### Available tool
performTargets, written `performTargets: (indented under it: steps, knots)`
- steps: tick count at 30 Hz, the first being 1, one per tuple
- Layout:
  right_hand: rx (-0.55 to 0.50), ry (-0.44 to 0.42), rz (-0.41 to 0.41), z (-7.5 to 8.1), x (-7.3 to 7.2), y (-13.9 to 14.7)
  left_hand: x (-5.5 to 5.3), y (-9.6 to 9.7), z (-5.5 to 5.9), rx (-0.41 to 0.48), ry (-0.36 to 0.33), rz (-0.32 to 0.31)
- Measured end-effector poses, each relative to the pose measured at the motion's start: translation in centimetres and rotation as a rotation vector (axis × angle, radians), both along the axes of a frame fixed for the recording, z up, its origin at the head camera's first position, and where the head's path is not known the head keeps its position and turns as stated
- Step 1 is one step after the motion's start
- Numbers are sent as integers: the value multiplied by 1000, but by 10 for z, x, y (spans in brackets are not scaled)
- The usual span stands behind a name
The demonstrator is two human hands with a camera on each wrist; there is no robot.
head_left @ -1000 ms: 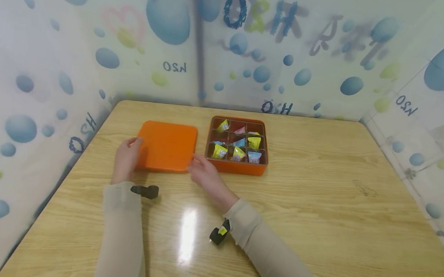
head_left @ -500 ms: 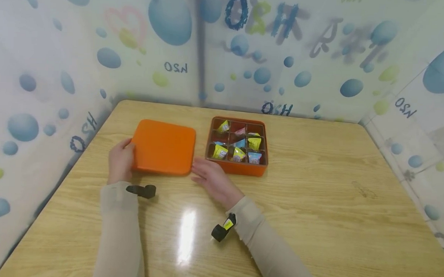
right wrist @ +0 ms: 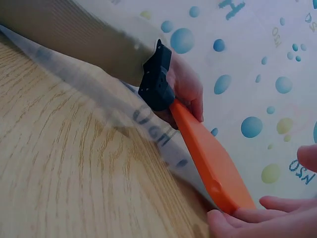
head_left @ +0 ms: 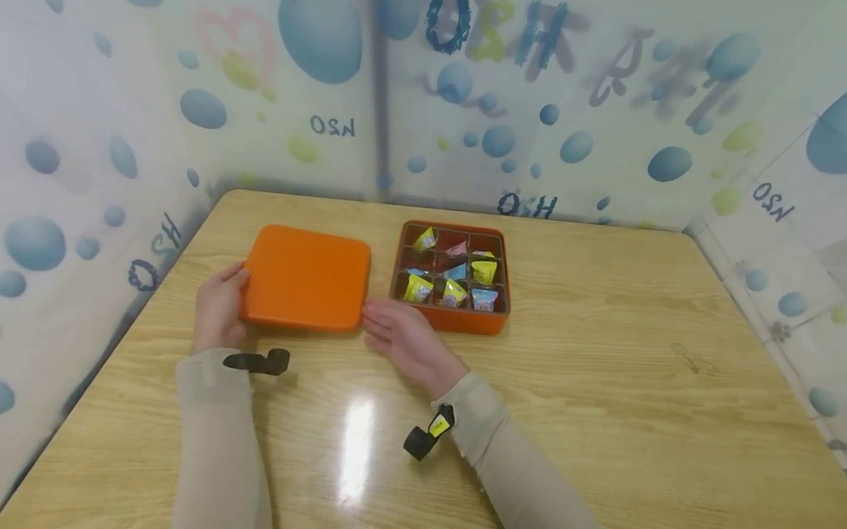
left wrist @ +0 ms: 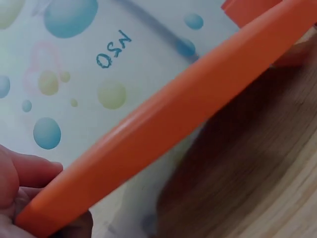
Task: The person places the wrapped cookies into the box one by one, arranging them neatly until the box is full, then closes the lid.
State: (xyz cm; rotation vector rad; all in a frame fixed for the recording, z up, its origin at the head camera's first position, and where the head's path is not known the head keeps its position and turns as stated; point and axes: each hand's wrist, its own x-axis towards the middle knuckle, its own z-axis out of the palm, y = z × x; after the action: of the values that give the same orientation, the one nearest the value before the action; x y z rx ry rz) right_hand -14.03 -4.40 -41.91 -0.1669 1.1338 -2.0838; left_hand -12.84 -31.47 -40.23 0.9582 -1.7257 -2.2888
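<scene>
An orange square lid [head_left: 307,280] is held by its left edge in my left hand [head_left: 219,308]. The left wrist view shows the lid [left wrist: 129,144] edge-on, raised over the table, fingers [left wrist: 34,171] gripping its near corner. At the lid's lower right corner is my right hand [head_left: 410,338], its fingers extended together. In the right wrist view these fingertips [right wrist: 225,218] meet the lid's corner, while the thumb [right wrist: 308,156] stays apart. Right of the lid sits an orange box [head_left: 463,320] with a brown divided insert, holding several wrapped candies [head_left: 454,293] in yellow, pink and blue.
The light wood table [head_left: 601,395] reaches to patterned curtain walls [head_left: 499,104] at the back and sides. The box stands close beside my right fingers. A small black camera [head_left: 255,361] is strapped to my left wrist, and another [head_left: 428,436] to my right.
The lid has shifted left, away from the box, together with my left hand. My right hand has turned slightly, its fingers still at the lid's right corner. The box has stayed put.
</scene>
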Motion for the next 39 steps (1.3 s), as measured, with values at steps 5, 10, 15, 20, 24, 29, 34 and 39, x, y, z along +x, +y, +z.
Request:
performTargets:
  steps: [5, 10, 15, 20, 24, 29, 34, 39]
  knots:
    - [-19, 58, 6, 9, 5, -2, 0, 0, 3, 73, 44, 35]
    - [-2, 153, -83, 14, 9, -5, -1, 0, 5, 142, 77, 53]
    - [123, 224, -192, 18, 8, -5, -2, 4, 8, 224, 159, 31]
    - [182, 279, -208, 22, 1, 1, -5, 14, 14, 239, 246, 10]
    - [271, 327, -233, 26, -6, 8, -9, 27, 20, 175, 261, -32]
    - [391, 353, -287, 32, -16, 20, -16, 47, 25, -28, 204, -127]
    - [455, 406, -291, 42, -26, 41, -20, 65, 27, -140, 165, -202]
    - [549, 452, -239, 65, -28, 64, -22, 78, 27, -127, 186, -248]
